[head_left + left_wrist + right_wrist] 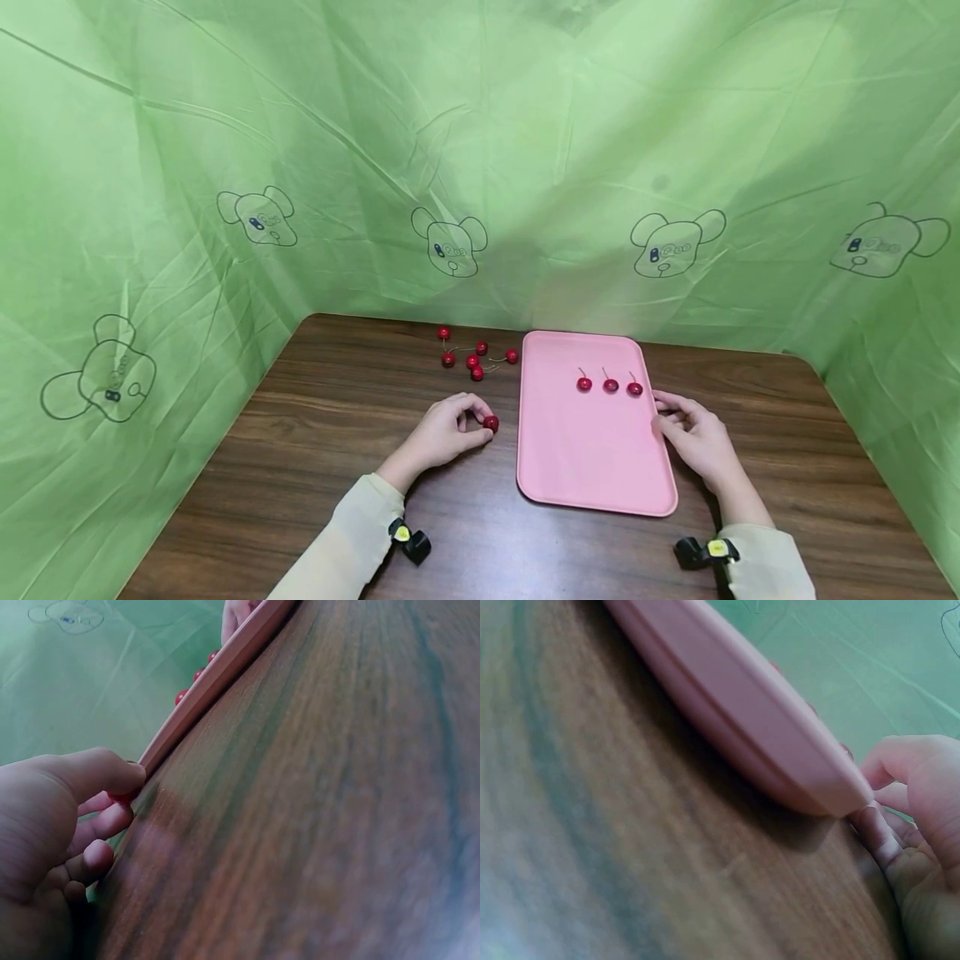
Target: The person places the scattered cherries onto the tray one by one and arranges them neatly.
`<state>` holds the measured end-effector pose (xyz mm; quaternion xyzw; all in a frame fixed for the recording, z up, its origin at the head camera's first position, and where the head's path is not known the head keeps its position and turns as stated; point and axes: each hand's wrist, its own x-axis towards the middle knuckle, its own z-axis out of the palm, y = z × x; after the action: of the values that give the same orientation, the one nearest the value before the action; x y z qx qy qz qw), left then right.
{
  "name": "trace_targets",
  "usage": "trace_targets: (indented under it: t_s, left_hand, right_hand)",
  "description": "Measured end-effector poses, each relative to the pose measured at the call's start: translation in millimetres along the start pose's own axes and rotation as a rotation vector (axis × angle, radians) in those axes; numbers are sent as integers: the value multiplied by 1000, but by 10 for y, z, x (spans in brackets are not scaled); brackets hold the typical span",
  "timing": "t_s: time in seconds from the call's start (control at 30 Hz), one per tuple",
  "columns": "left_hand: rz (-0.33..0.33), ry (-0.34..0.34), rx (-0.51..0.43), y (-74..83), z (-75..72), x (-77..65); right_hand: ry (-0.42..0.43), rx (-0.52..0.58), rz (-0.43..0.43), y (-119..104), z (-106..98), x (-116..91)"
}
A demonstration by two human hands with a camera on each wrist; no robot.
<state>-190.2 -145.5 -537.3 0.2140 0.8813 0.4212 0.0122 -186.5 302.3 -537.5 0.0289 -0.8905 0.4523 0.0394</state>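
My left hand pinches a red cherry between thumb and fingers, low over the table and left of the pink tray. In the left wrist view, the thumb and fingers cover most of that cherry. At the tray's right side, my right hand grips the rim, its thumb at the edge and other fingers lower down. Three cherries with upright stems lie in a row across the upper right of the tray.
Several more stemmed cherries lie loosely grouped on the brown wooden table, left of the tray's far end. A green curtain printed with bear heads hangs behind the table and along both sides.
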Motion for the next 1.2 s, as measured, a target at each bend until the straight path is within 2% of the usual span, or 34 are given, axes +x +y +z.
trace_targets:
  t_s: [0.17,0.37,0.63,1.2]
  left_hand:
    - [-37,-1,-54,15,-4,2]
    - [-45,22,-129,7,7,1]
    - [-63,53,-171,-19,16,17]
    - [-33,115,-226,-10,11,28]
  right_hand:
    - [-2,-1,3,7,0,-3]
    - [0,-2,-1,-2,4,-1]
    - [2,2,-2,-5,1,12]
    - [-10,-4,10,-19,-3,-7]
